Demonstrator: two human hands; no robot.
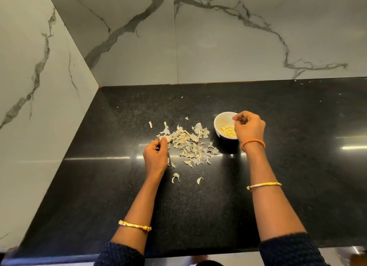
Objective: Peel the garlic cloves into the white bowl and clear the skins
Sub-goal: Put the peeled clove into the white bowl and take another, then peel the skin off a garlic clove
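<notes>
Left of the white bowl (218, 121) (peeled cloves (228, 131) inside), the left hand (155, 156) pinches garlic skins (190, 144); over its rim, the right hand (250, 127) curls, contents unclear.

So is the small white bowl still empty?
No, the small white bowl already holds a heap of pale peeled garlic cloves, with the right hand over its rim.

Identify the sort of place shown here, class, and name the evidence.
Most likely a home kitchen: a polished black stone counter set into a corner of marble-look wall tiles, with garlic skins and a white bowl of peeled cloves.
</notes>
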